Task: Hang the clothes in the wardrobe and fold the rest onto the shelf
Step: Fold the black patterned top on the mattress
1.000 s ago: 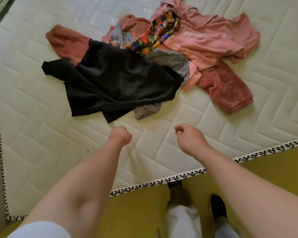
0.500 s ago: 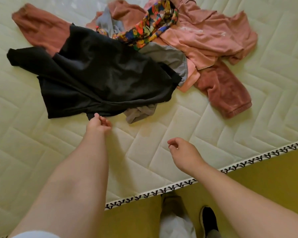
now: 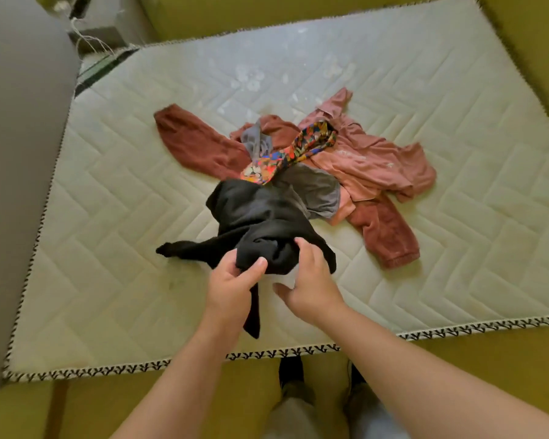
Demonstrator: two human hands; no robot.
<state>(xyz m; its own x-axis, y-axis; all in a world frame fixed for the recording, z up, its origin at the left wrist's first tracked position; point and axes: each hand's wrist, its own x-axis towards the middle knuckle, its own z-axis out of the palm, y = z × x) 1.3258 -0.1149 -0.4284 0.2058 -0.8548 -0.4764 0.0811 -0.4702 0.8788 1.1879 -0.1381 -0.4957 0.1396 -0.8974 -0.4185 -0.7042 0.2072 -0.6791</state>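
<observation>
A black garment (image 3: 260,217) is bunched at the near side of a clothes pile on the white quilted mattress (image 3: 114,217). My left hand (image 3: 232,286) grips its near edge, and a strip of black cloth hangs below that hand. My right hand (image 3: 308,280) holds the same garment from the right, fingers curled into the fabric. Behind it lie a grey top (image 3: 314,191), a multicoloured patterned cloth (image 3: 292,150), a pink shirt (image 3: 371,163) and a rust-red fleece garment (image 3: 197,141) whose other sleeve (image 3: 387,236) reaches to the right.
A grey padded headboard (image 3: 19,153) borders the mattress on the left. Yellow floor (image 3: 457,369) surrounds the bed. My feet (image 3: 292,369) stand at the near mattress edge. A small table with cables (image 3: 89,30) sits at the far left corner.
Both hands reached forward and took hold of the black garment, gathering it up from lying flat. My view has pulled back, showing the whole mattress.
</observation>
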